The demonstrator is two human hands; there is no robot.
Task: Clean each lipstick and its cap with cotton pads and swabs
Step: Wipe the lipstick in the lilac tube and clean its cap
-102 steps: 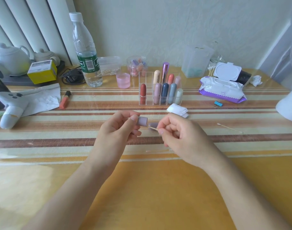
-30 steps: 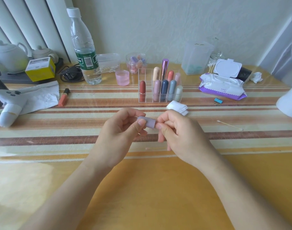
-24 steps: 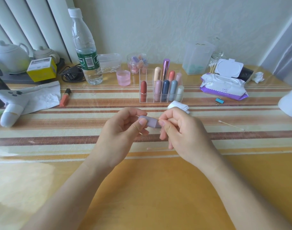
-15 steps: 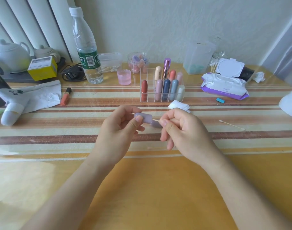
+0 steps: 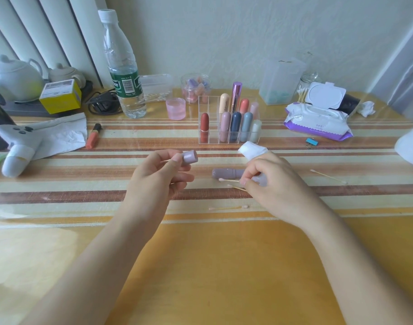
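Matt plastic lilac cap, glossy metallic purple tube, clear acrylic organizer.

Water bottle, teapot, yellow box, wipes pack.

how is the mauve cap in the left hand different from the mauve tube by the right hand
The mauve cap is short; the mauve tube is much longer. The cap is pinched in the left hand and held up; the tube lies on its side, low by the right hand, which pinches a cotton swab. Both share the same mauve colour.
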